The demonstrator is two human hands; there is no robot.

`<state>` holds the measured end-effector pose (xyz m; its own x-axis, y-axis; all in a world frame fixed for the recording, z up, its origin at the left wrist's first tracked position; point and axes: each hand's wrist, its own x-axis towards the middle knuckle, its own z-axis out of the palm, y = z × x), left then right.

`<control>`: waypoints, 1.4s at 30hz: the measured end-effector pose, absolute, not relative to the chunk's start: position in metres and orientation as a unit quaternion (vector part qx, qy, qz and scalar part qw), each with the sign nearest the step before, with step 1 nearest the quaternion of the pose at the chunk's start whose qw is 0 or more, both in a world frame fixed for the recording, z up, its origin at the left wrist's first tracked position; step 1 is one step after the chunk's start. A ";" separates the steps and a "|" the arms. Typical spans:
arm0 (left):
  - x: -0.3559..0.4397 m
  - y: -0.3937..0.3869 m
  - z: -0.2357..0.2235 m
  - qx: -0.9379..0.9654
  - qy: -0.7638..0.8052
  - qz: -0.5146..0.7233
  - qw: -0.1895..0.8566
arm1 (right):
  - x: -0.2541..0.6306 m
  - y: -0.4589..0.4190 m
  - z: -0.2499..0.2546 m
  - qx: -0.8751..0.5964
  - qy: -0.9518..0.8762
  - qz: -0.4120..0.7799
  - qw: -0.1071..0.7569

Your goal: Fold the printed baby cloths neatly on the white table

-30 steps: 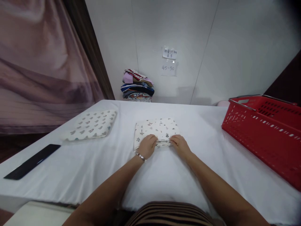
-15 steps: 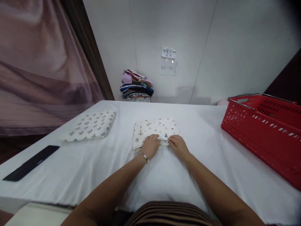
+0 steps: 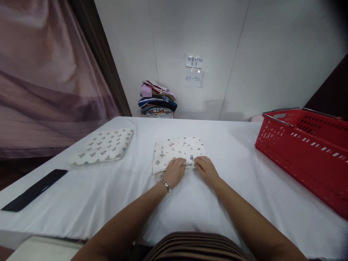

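A folded white cloth (image 3: 178, 148) with small grey and brown prints lies flat in the middle of the table. At its near edge, my left hand (image 3: 174, 173) pinches the layers, fingers on top and thumb out of sight. Close by to the right, my right hand (image 3: 206, 169) grips the same edge near the corner, its fingers curled over the fabric. Between the two hands a short stretch of the layered edge shows.
A second folded cloth (image 3: 107, 145) with grey cloud-like prints lies on the white-covered table (image 3: 114, 203) to the left. Nearer is a flat black object (image 3: 35, 190). A red basket (image 3: 301, 156) stands at the right, and a stack of folded fabrics (image 3: 157, 101) sits beyond the far edge.
My left hand has shifted slightly down along the cloth's near edge. The right hand and the cloth stay almost where they were; the view has moved a little.
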<state>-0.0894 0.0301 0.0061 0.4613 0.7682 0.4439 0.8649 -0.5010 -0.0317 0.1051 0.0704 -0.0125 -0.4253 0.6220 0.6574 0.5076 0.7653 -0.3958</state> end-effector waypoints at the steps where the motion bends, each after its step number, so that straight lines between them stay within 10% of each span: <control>1: -0.089 0.030 0.006 -0.845 -0.484 -0.190 0.125 | 0.106 0.069 -0.012 -0.330 -0.842 0.066 0.422; 42: -0.040 0.058 0.009 -0.856 -0.485 -0.136 0.112 | 0.131 0.088 -0.022 -0.349 -0.837 0.044 0.418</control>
<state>-0.0402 0.0576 0.0089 0.4918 0.8007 0.3422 0.8617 -0.5039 -0.0594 0.1312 0.0883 -0.0222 -0.4059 0.6220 0.6696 0.5479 0.7520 -0.3664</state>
